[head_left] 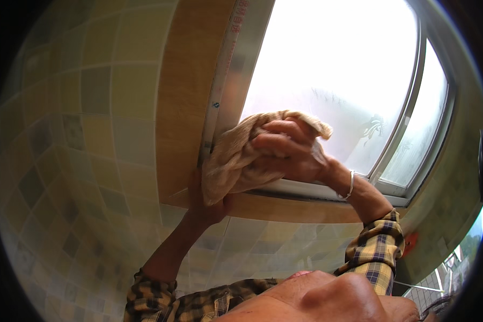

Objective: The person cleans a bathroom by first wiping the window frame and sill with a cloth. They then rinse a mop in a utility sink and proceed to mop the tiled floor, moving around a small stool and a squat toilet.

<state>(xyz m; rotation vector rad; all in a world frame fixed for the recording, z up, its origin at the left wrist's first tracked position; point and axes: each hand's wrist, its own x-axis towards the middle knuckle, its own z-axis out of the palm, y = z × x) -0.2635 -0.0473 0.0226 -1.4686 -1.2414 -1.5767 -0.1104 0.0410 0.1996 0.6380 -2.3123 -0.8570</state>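
My right hand [287, 151], with a bracelet [351, 184] on its wrist, grips a bunched beige cloth [229, 169]. The cloth lies across the lower left corner of a metal-framed window [346, 72] and covers that part of the frame. Behind and below the cloth is my left hand [211, 209], close to the wooden window surround [181, 133]. Its fingers are mostly hidden, so whether it holds anything cannot be made out. Slight blur shows on the right hand's fingers.
Pale and grey square tiles [137, 88] cover the wall beside and below the surround. A metal upright [412, 96] divides the frosted window panes. Red writing marks the film on the left frame strip [227, 68]. Part of my face [338, 298] fills the bottom edge.
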